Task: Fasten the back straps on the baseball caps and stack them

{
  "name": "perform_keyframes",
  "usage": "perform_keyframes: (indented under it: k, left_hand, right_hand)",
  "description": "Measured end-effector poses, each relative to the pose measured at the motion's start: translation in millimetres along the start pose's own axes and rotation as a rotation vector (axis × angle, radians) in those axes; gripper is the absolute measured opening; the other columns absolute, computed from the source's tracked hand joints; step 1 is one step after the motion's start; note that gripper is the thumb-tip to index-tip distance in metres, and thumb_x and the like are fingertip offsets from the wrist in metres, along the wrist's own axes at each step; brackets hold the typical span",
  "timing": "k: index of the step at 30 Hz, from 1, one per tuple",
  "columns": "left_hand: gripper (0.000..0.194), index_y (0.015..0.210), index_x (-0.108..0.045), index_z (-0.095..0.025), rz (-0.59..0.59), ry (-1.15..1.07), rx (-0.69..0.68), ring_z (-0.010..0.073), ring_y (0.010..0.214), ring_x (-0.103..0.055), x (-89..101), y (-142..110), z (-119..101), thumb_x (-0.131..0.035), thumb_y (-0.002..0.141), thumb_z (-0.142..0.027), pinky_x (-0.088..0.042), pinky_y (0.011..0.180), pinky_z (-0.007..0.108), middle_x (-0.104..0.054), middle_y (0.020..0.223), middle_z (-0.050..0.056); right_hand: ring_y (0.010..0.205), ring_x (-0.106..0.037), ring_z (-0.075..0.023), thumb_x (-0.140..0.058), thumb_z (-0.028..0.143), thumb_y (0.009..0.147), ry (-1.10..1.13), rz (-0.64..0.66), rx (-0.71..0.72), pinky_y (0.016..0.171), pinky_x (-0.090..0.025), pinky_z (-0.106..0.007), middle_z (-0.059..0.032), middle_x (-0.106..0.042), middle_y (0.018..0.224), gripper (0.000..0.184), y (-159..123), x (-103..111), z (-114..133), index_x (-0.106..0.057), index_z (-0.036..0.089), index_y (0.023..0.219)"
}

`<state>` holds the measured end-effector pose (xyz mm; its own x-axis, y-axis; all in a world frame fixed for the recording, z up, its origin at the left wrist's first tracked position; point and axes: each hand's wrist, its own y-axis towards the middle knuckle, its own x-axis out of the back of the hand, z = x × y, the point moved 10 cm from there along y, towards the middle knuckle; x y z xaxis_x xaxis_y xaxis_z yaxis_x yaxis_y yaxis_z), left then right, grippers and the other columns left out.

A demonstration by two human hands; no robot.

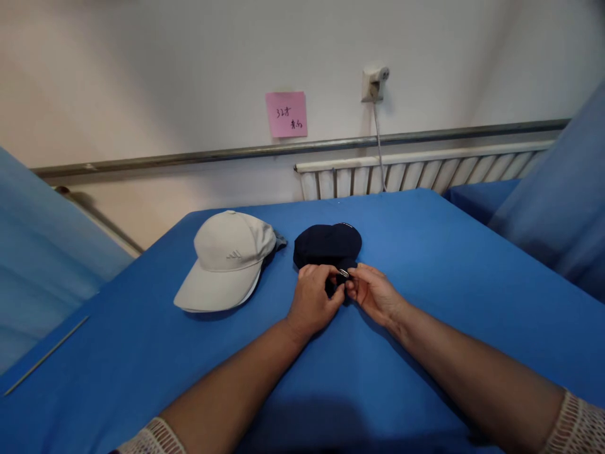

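Observation:
A dark navy cap [326, 243] lies on the blue-covered table in front of me. At its near edge, both hands grip its strap, where a small shiny metal buckle [344, 273] shows between them. My left hand [316, 293] is closed on the strap from the left, thumb and fingers bent toward the buckle. From the right, my right hand [373, 290] pinches the strap beside the buckle. Part of the strap is hidden behind the fingers. A light grey baseball cap [229, 243] sits to the left, its brim toward me, touched by neither hand.
A thin stick [47, 356] lies at the left edge of the blue tablecloth [449, 284]. Behind the table are a metal rail [246, 152], a white radiator [416, 170], a socket with a cord [373, 85] and a pink note [286, 115]. Blue curtains [42, 252] hang on both sides.

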<state>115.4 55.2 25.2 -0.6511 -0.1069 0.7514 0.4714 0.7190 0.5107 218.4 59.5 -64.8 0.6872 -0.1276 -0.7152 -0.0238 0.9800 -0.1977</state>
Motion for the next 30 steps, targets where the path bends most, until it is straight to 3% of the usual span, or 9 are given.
perform_keyframes:
  k: [7,15,21,26,30]
  left_hand:
    - [0.016,0.094,-0.058,-0.020,-0.052,-0.052,0.035,0.0200,0.085,-0.059,5.7,0,11,-0.062,0.078,-0.018,-0.043,0.085,0.039,-0.064,0.084,0.002]
    - [0.022,0.096,-0.056,-0.019,-0.034,-0.263,0.092,0.0162,0.080,-0.061,6.9,1,21,-0.064,0.076,-0.017,-0.046,0.079,0.033,-0.064,0.083,0.000]
    - [0.024,0.096,-0.055,-0.019,0.009,-0.374,0.101,0.0137,0.077,-0.060,5.1,2,18,-0.064,0.075,-0.014,-0.047,0.076,0.029,-0.062,0.083,-0.001]
    - [0.026,0.098,-0.055,-0.019,0.042,-0.416,0.110,0.0132,0.078,-0.060,1.9,1,18,-0.063,0.074,-0.013,-0.047,0.076,0.028,-0.062,0.083,-0.001]
    - [0.026,0.100,-0.054,-0.019,0.036,-0.439,0.141,0.0129,0.078,-0.060,0.8,1,25,-0.062,0.075,-0.014,-0.048,0.076,0.028,-0.060,0.083,-0.001]
  right_hand:
    - [0.057,-0.054,-0.0058,-0.081,0.016,0.069,0.063,0.136,-0.067,0.056,-0.045,-0.019,0.0012,-0.065,0.073,0.022,-2,-13,-5,-0.059,0.017,0.076]
    - [0.053,-0.055,-0.0068,-0.071,0.027,0.080,0.194,0.241,-0.258,0.056,-0.047,-0.021,0.0022,-0.064,0.068,0.015,-4,-18,-17,-0.060,0.016,0.082]
    - [0.054,-0.057,-0.0079,-0.070,0.012,0.074,0.165,0.249,-0.239,0.056,-0.048,-0.021,0.0018,-0.064,0.068,0.015,-4,-18,-16,-0.057,0.017,0.079]
    - [0.045,-0.046,-0.0059,-0.073,0.019,0.077,0.062,0.225,-0.215,0.046,-0.040,-0.017,0.0068,-0.052,0.055,0.016,-2,-16,-19,-0.058,0.019,0.082]
    - [0.051,-0.048,-0.0050,-0.078,0.020,0.074,-0.039,0.246,-0.183,0.049,-0.039,-0.016,0.0047,-0.057,0.063,0.020,-4,-18,-17,-0.062,0.018,0.086]
